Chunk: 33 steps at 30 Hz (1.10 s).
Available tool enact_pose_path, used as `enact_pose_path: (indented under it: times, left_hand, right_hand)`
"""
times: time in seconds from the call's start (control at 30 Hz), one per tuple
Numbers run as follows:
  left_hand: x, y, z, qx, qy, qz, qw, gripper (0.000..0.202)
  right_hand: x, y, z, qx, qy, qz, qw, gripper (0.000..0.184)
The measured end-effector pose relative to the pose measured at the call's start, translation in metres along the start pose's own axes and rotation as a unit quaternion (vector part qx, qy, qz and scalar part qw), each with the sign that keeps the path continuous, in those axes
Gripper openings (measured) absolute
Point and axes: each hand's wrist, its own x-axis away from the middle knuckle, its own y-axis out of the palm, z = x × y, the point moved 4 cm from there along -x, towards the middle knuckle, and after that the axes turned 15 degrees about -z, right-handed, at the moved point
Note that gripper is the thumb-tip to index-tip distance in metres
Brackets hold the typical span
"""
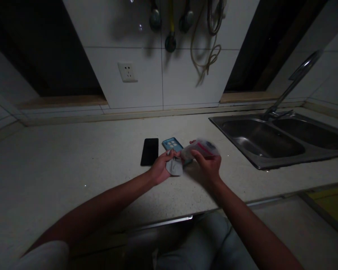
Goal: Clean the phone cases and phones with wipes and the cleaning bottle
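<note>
My left hand is closed on a small grey cloth, which hangs below the fingers over the counter. In my right hand is a clear plastic bag with a pinkish-red stripe, pinched between thumb and fingers. The bag is blurred, and its left end meets the fingertips of my left hand. Just behind the hands lies a blue phone case with several camera holes, partly covered by them. A black smartphone lies flat to the left of the case.
The pale countertop runs along a white tiled wall. A double steel sink with a tall faucet is set in at the right. A wall socket and hanging pipes and hoses are on the wall behind.
</note>
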Motion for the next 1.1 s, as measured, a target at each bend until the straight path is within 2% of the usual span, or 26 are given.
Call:
enact_pose_path:
  times: [0.13,0.33,0.47,0.57,0.7,0.77,0.93,1.1]
  left_hand:
    - [-0.001,-0.006,-0.002,0.005,-0.006,0.002,1.000,0.005]
    - [0.002,-0.010,0.000,-0.002,-0.020,0.019,1.000,0.009]
    - [0.003,-0.012,0.000,-0.009,-0.033,0.012,0.999,0.009]
    - [0.002,-0.015,0.000,-0.015,-0.026,0.006,1.000,0.005]
    - [0.003,-0.011,-0.002,-0.019,-0.044,-0.026,0.999,0.003]
    - [0.004,-0.006,-0.003,-0.010,-0.061,-0.052,0.997,0.006]
    - [0.008,-0.001,-0.002,-0.010,-0.074,-0.061,0.995,0.012]
    - [0.006,-0.005,-0.001,-0.019,-0.067,-0.043,0.997,0.008]
  right_hand:
    - [0.003,0.005,-0.001,0.040,-0.023,-0.065,0.997,0.045]
    - [0.002,0.022,-0.006,0.068,-0.012,-0.146,0.987,0.044]
    - [0.006,0.024,-0.006,0.087,-0.044,-0.155,0.983,0.043]
    - [0.006,0.015,-0.001,0.093,-0.059,-0.111,0.988,0.045]
    - [0.003,-0.004,0.005,0.108,-0.031,0.017,0.993,0.028]
    - [0.000,-0.011,0.004,0.128,-0.028,0.070,0.989,0.030]
    - [-0.008,-0.023,-0.005,0.221,-0.050,0.121,0.966,0.043]
    - [-0.015,-0.050,0.008,0.187,0.018,0.186,0.964,0.041]
